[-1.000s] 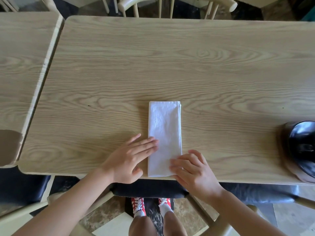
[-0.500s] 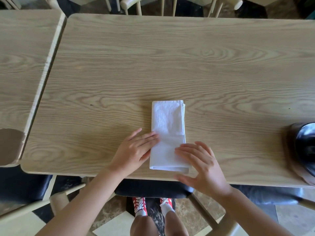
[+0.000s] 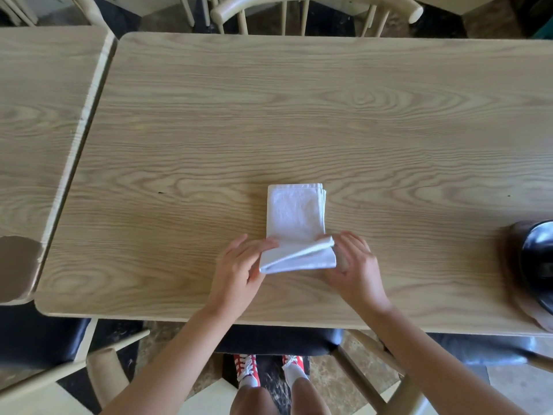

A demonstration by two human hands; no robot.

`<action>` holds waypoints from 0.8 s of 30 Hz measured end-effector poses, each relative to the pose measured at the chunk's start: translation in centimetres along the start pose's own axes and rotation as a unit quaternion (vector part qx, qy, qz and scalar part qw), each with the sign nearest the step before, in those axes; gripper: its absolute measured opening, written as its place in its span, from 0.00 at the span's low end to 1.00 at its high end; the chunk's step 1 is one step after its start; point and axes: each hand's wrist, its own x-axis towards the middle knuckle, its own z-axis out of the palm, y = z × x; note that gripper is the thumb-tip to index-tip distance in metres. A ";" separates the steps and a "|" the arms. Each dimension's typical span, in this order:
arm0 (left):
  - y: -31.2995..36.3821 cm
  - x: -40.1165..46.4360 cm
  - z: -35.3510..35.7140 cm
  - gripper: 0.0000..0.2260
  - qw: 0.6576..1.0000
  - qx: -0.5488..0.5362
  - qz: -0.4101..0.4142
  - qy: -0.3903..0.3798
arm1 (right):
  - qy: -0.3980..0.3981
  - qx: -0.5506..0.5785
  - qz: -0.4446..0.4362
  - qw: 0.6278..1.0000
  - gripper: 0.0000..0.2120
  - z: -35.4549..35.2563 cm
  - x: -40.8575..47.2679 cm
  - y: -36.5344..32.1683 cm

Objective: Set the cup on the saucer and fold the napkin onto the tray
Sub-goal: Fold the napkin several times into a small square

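A white folded cloth napkin (image 3: 294,217) lies on the light wood-grain desk (image 3: 299,115), a little in from the near edge and roughly centred in front of the person. Its far part rests flat on the wood as a narrow upright rectangle, while its near end is lifted off the surface and doubled over toward the far end, so that a raised flap runs slantwise from lower left to upper right. The left hand (image 3: 239,265) holds the near left corner of that flap, with its fingers curled around the cloth at the fold and its thumb lying on top of the fabric. The right hand (image 3: 354,265) pinches the near right corner of the flap, fingers bent round the raised edge, palm turned toward the napkin. Both bare forearms reach in from the bottom of the view over the desk's front edge. At the far right edge of the desk sits a glossy black rounded object (image 3: 538,265) on a brown base, cut off by the frame and well apart from the napkin; what it is cannot be told. A second pale wooden desk (image 3: 39,115) stands just beside the first on the left, with a narrow gap between them. A cream spindle-back chair (image 3: 314,10) stands at the far side, and red lace-up sneakers (image 3: 247,366) show on the floor below.
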 end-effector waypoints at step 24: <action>0.0 7.1 2.2 0.26 0.968 0.195 0.035 -0.153 | 0.022 -0.214 0.024 0.976 0.24 3.3 3.9 -0.2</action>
